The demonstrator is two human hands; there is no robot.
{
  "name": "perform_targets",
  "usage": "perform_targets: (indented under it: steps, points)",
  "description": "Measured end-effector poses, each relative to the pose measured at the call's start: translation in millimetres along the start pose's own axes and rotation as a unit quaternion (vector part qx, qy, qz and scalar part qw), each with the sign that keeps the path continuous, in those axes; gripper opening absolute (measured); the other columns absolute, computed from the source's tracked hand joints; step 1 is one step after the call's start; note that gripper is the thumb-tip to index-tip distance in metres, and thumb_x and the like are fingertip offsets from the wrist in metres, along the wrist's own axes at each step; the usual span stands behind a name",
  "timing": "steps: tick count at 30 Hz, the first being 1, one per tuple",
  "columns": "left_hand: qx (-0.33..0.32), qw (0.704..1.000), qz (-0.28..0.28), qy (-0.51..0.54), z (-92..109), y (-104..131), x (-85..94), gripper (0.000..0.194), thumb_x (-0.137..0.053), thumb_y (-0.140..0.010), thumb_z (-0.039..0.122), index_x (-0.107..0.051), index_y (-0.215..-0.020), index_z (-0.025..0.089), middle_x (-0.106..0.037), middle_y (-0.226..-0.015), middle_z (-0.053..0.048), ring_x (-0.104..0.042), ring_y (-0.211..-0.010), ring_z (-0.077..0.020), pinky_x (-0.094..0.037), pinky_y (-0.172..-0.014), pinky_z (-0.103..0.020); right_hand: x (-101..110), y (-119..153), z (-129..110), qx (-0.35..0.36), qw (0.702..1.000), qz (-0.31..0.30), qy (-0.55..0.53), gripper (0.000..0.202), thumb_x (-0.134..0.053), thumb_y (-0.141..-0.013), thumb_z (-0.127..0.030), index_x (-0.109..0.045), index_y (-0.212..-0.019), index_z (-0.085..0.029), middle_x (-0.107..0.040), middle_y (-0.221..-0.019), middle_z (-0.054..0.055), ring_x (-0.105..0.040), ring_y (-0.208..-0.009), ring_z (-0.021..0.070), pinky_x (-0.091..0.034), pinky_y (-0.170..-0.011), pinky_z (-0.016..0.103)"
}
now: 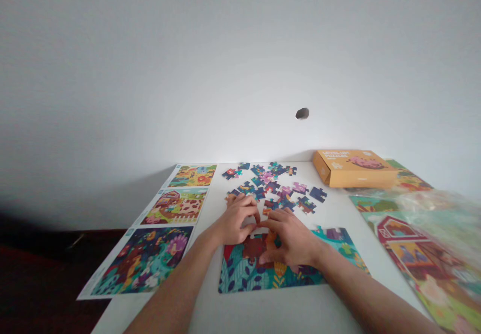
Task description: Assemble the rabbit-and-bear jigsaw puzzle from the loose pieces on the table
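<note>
A partly joined puzzle (251,274) in teal, brown and red lies on the white table near its front. My left hand (237,220) is at its upper left edge, fingers bent, thumb and fingertips close together by the top of the brown part. My right hand (287,236) rests over the middle of the puzzle, its fingertips meeting the left hand's near the same spot. Whatever small piece lies between the fingers is mostly hidden. Behind the hands, loose puzzle pieces (272,188) are scattered, and a dark blue piece (318,194) lies to their right.
On the left lies a sheet with three pictures (143,259). A yellow puzzle box (356,169) stands at the back right against the wall (240,73). Finished farm puzzle (409,254) and clear plastic wrap (447,219) are at the right.
</note>
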State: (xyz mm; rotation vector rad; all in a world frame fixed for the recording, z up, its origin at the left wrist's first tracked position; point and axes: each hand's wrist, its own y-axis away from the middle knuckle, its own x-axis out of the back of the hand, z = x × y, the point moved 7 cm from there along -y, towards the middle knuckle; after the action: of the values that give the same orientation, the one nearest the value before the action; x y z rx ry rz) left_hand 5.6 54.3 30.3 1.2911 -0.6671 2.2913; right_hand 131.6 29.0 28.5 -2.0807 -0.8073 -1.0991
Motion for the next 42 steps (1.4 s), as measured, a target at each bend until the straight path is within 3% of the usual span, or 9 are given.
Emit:
perform_targets:
  steps: [2,5,9,17,24,28,33,38,42]
  points:
    - [0.014,0.999,0.039,0.003,-4,0,3.3,0.022,-0.055,-0.072,0.005,-0.064,-0.085,0.021,-0.058,-0.094,-0.003,-0.049,-0.096,-0.0215,-0.032,-0.089,-0.038,-2,0,-3,-0.016,1.0,-0.004,0.015,0.066,-0.069,-0.066,-0.071,-0.066,-0.112,-0.023,-0.059,-0.1,0.007,-0.054,-0.096,0.025,-0.036,-0.085,0.038]
    - [0.023,0.996,0.081,0.012,-9,-1,5.0,0.024,-0.051,-0.074,0.004,-0.064,-0.087,0.02,-0.059,-0.089,-0.003,-0.051,-0.093,-0.021,-0.034,-0.086,-0.037,-6,-1,-6,-0.025,0.999,-0.01,0.022,0.057,-0.068,-0.071,-0.068,-0.066,-0.109,-0.025,-0.058,-0.099,0.006,-0.053,-0.095,0.0235,-0.036,-0.084,0.038]
    - [0.014,0.996,0.09,0.022,-12,-4,2.4,0.02,-0.051,-0.079,0.009,-0.066,-0.087,0.021,-0.061,-0.089,-0.004,-0.053,-0.091,-0.021,-0.035,-0.085,-0.037,-7,-2,-6,-0.026,1.0,-0.01,0.013,0.047,-0.068,-0.076,-0.059,-0.065,-0.107,-0.025,-0.057,-0.101,0.005,-0.052,-0.097,0.0229,-0.037,-0.083,0.036]
    - [0.014,0.992,0.116,0.04,-16,-6,4.7,0.02,-0.05,-0.085,0.012,-0.068,-0.088,0.02,-0.064,-0.09,-0.004,-0.056,-0.088,-0.0196,-0.039,-0.084,-0.036,-8,-3,-3,-0.028,0.999,0.021,-0.009,0.044,-0.076,-0.069,-0.053,-0.066,-0.101,-0.024,-0.059,-0.102,0.004,-0.053,-0.099,0.022,-0.038,-0.084,0.035]
    - [0.021,0.99,0.124,0.063,-23,-6,4.2,0.02,-0.049,-0.087,0.014,-0.069,-0.09,0.02,-0.064,-0.089,-0.005,-0.056,-0.088,-0.0198,-0.042,-0.083,-0.035,-2,-5,-10,0.009,0.997,0.057,-0.047,0.021,-0.067,-0.082,-0.042,-0.07,-0.089,-0.022,-0.062,-0.091,0.003,-0.055,-0.092,0.0188,-0.04,-0.081,0.031]
    - [0.029,0.987,0.13,0.085,-29,-6,3.9,0.021,-0.048,-0.088,0.014,-0.068,-0.093,0.019,-0.065,-0.088,-0.005,-0.056,-0.087,-0.0196,-0.042,-0.081,-0.033,2,-5,-8,0.015,0.996,0.079,-0.049,0.023,-0.053,-0.093,-0.033,-0.067,-0.081,-0.02,-0.062,-0.08,0.003,-0.056,-0.084,0.0162,-0.04,-0.078,0.029]
    - [0.007,0.984,0.141,0.11,-21,-5,10.5,0.023,-0.045,-0.094,0.023,-0.068,-0.096,0.019,-0.065,-0.086,-0.005,-0.056,-0.086,-0.0189,-0.042,-0.08,-0.033,10,-2,13,-0.065,0.984,0.164,-0.01,0.032,-0.045,-0.098,-0.027,-0.056,-0.069,-0.019,-0.057,-0.071,0.001,-0.052,-0.071,0.0135,-0.036,-0.069,0.026]
    - [-0.033,0.982,0.161,0.091,-12,-5,11.3,0.024,-0.071,-0.079,0.038,-0.064,-0.089,0.017,-0.064,-0.085,-0.005,-0.055,-0.084,-0.0199,-0.042,-0.078,-0.033,22,4,29,-0.151,0.96,0.233,-0.017,0.037,-0.043,-0.098,-0.031,-0.055,-0.066,-0.019,-0.056,-0.068,0.001,-0.052,-0.067,0.0132,-0.036,-0.064,0.024]
    - [-0.012,0.977,0.208,0.05,-18,-5,12.9,0.015,-0.064,-0.085,0.029,-0.058,-0.075,0.019,-0.062,-0.077,-0.003,-0.055,-0.081,-0.0178,-0.042,-0.077,-0.032,28,9,36,-0.208,0.948,0.238,0.042,0.02,-0.05,-0.095,-0.032,-0.065,-0.088,-0.021,-0.063,-0.087,0.005,-0.056,-0.086,0.0194,-0.04,-0.078,0.03]
